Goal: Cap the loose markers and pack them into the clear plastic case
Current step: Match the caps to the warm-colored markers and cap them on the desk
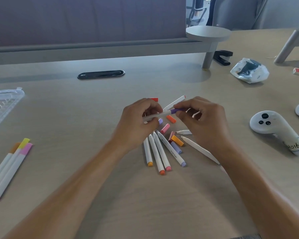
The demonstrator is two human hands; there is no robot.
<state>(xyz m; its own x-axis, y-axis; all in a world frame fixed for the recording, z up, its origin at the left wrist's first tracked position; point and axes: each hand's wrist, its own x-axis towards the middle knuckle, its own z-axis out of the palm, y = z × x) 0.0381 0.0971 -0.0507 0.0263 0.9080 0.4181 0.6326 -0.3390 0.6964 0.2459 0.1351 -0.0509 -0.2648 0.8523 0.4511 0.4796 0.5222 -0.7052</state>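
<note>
Far to the left of the left hand (138,123), the clear plastic case (2,107) lies flat on the surface (93,187), well apart from everything being handled. Nearer the body on that same side, three capped markers (9,168) are laid together, orange, yellow and pink caps pointing away.

A white marker barrel (155,115) is gripped in the curled fingers of the left hand and held level above the surface. To the right, a purple cap (177,110) is pinched between thumb and fingertips of the right hand (204,125), and appears to be meeting the barrel's tip; whether it is fully seated cannot be told.

Beneath and between the two hands, several uncapped markers (160,152) are fanned out, with loose caps (177,141) in orange, pink, red and lilac scattered just beside them. One more marker (174,102) lies beyond the hands.

The markers are judged to be light, rigid and smooth, likely to roll when nudged. A hold at mid-barrel is best, with the cap taken by its sides and pushed straight on so the soft tip is not crushed. The case looks thin and flexible, so it would probably need steadying while being filled.

To the right of the right hand, a white controller (274,130) rests on the surface.
</note>
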